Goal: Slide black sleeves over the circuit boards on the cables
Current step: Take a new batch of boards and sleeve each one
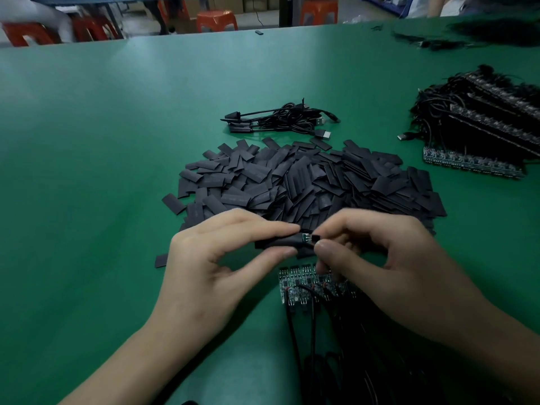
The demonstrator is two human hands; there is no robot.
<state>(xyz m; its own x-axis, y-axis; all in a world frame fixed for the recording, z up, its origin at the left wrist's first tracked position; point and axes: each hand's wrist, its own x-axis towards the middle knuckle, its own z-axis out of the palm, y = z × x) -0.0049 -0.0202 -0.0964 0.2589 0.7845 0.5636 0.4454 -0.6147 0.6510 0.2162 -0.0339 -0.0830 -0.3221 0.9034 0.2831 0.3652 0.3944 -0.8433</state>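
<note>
Sleeve, black and flattened, held level above the near part of the green table, just in front of the sleeve pile. Left hand pinches the sleeve between thumb and index, its fingers nearly closed with only the sleeve between them. A small green circuit board protrudes from the sleeve's right end; only a short green tip and a dark component show. Right hand meets this exposed end, thumb and forefinger pinched on it and the other fingers loosely curled; the exact contact is partly hidden by the thumb. Below the two hands a panel of bare boards lies flat on the table, with black cables running from it toward the near edge. One loose sleeve lies apart, left of the left hand. Beyond the pile rests a small bundle of cables with USB plugs. At far right a large stack of boards with tangled cables sits well apart from the pile. Orange stools stand past the table's far edge.
</note>
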